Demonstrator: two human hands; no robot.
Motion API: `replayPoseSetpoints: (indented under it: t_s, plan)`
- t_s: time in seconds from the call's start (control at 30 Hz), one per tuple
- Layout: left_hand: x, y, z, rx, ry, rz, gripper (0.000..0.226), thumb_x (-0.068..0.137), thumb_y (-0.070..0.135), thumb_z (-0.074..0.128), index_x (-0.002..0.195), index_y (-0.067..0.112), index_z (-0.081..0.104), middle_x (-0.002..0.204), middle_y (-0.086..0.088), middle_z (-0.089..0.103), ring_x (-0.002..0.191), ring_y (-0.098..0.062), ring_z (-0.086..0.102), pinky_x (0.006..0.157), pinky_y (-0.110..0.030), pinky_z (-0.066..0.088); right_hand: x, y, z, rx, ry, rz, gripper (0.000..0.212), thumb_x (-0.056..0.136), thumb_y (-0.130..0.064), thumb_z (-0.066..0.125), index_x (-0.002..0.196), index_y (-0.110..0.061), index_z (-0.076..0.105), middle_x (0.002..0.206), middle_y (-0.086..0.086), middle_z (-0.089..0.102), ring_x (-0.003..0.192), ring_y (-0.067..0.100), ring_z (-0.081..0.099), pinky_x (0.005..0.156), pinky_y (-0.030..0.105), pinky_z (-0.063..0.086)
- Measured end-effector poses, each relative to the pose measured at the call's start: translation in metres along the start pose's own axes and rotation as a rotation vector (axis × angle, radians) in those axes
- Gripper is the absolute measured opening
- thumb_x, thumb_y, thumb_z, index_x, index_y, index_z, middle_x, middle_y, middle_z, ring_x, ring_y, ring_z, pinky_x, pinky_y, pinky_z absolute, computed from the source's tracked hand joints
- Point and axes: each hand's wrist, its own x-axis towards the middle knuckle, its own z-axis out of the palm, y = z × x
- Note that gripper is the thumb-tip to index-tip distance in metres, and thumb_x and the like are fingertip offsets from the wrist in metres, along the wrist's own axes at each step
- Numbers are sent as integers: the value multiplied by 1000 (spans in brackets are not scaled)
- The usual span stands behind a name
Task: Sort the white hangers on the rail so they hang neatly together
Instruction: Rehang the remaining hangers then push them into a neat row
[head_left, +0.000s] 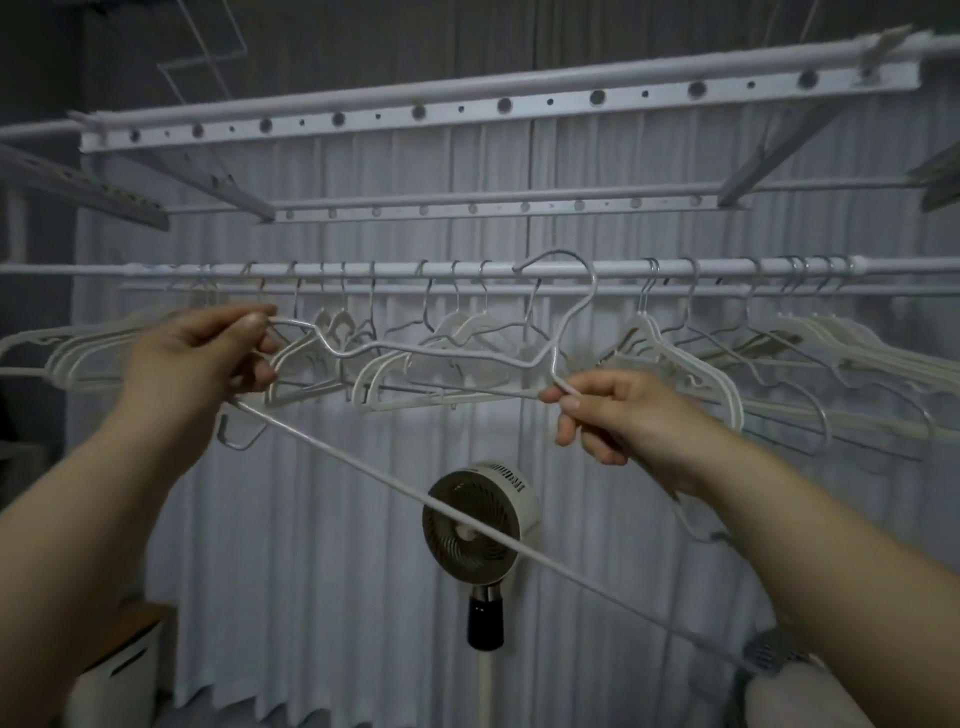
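Note:
A white rail (519, 269) runs across the middle of the view with several white hangers (457, 332) hooked on it, spread unevenly; tight bunches hang at the far left (78, 353) and far right (841, 338). Off the rail, in front of it, is one thin white hanger (447, 356), its hook (561, 260) up beside the rail. My left hand (202, 358) pinches its left shoulder end. My right hand (618, 421) grips it near the neck. The hanger's long bottom bar (467, 519) slants down to the lower right.
Perforated drying-rack bars (493, 106) cross overhead. White curtains (311, 519) hang behind. A round fan (478, 514) on a stand is below centre. A white box with a wooden top (124, 654) sits at lower left.

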Motion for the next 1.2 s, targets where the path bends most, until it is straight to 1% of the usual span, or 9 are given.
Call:
replayPoseSetpoints:
  t_s: [0.13, 0.23, 0.3, 0.57, 0.67, 0.8, 0.87, 1.0, 1.2]
  plan:
    - [-8, -5, 5, 174, -21, -102, 20, 93, 6, 48, 100, 6, 67, 72, 3, 71, 59, 4, 63, 58, -9, 49, -27, -18, 7, -5, 42, 81, 22, 94, -5, 46, 80, -14, 62, 47, -4, 62, 24, 0, 34, 29, 8, 25]
    - [-14, -4, 21, 417, -48, -58, 36, 90, 11, 55, 124, -1, 57, 124, -22, 59, 111, -26, 56, 97, -33, 41, -43, -37, 5, 32, 160, 93, 27, 95, -3, 43, 72, -11, 56, 56, 2, 57, 22, -1, 30, 29, 6, 22]
    - [-24, 6, 37, 468, -74, -19, 38, 89, 15, 55, 125, 2, 56, 132, -19, 54, 124, -30, 49, 104, -33, 36, -51, -50, 1, 92, 244, 91, 26, 95, -2, 41, 74, -11, 54, 49, 0, 56, 21, 0, 30, 29, 5, 22]
    - [-78, 52, 100, 42, -620, -105, 19, 93, 17, 48, 82, 17, 63, 61, 14, 66, 51, 13, 61, 61, -5, 45, -54, -73, 4, 239, 408, 55, 22, 95, 7, 34, 108, -10, 37, 64, 9, 50, 25, 2, 48, 30, 11, 37]
    - [-96, 59, 114, -31, -741, -206, 28, 94, 27, 44, 73, 21, 61, 46, 14, 66, 44, 9, 60, 63, -15, 42, -40, -62, 19, 181, 417, 72, 32, 95, 5, 33, 125, -7, 33, 66, 8, 52, 27, 0, 53, 34, 11, 40]
    - [-113, 63, 125, -29, -844, -348, 32, 91, 43, 44, 73, 21, 60, 62, 8, 68, 55, -4, 63, 78, -28, 45, -16, -45, 27, 153, 514, 70, 41, 95, 2, 32, 135, -4, 28, 68, 3, 53, 41, 4, 57, 44, 15, 41]
    - [-115, 60, 129, -10, -859, -381, 27, 87, 41, 50, 75, 20, 60, 67, 5, 68, 62, -11, 65, 86, -32, 47, -4, -36, 27, 150, 526, 77, 43, 95, 1, 32, 137, -6, 26, 68, 1, 53, 49, 7, 56, 45, 15, 41]
    - [-109, 40, 137, -4, -812, -473, 13, 90, 14, 53, 77, 13, 57, 59, 0, 64, 36, -3, 59, 51, -19, 44, 20, -18, 25, 174, 490, 76, 48, 93, 5, 33, 139, -7, 23, 67, 0, 53, 47, 6, 56, 45, 16, 41]
    - [-76, 1, 162, 158, -491, -449, 18, 96, 6, 30, 98, 11, 47, 59, -6, 56, 22, -4, 48, 42, -20, 41, 59, 6, -9, 131, 439, 69, 49, 93, 2, 40, 139, -7, 27, 72, -1, 58, 58, 8, 56, 48, 14, 44]
